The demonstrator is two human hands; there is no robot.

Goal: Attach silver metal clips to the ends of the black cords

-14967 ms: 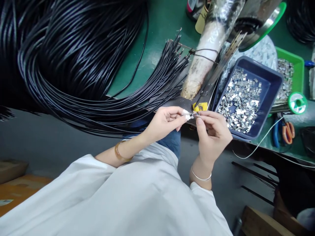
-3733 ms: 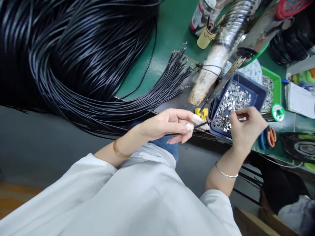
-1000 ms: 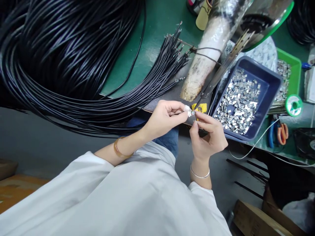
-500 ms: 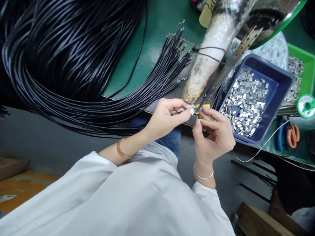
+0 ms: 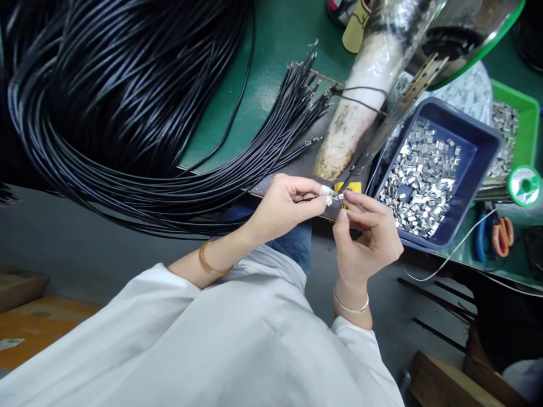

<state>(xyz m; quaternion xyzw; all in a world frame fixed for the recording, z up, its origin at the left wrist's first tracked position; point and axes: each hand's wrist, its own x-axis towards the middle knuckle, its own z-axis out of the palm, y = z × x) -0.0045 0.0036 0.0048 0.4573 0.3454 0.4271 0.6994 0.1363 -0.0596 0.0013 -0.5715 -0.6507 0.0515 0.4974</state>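
My left hand [image 5: 288, 200] is closed in a pinch on the end of a black cable [image 5: 306, 198], white covers on its thumb and index fingertips. A small silver metal shell [image 5: 341, 196] sits at the cable's tip, against the index fingertip of my right hand [image 5: 367, 234]. The right thumb and index finger are closed around that spot, partly hiding the shell. Just behind the fingertips are a yellow pad [image 5: 353, 187] and a thin dark metal rod [image 5: 360, 164] slanting down toward them.
A large bundle of black cables [image 5: 127, 85] covers the left. A white wrapped tube [image 5: 350, 124] stands ahead. On the right are a blue tray [image 5: 470, 152] of small metal shells, a green tray [image 5: 526, 113], a green-rimmed wire spool [image 5: 524, 185] and orange-handled pliers [image 5: 503, 236].
Both hands have shifted down slightly, staying together at the cable tip. The silver shell now shows more clearly at the right index fingertip. The view has moved a little.
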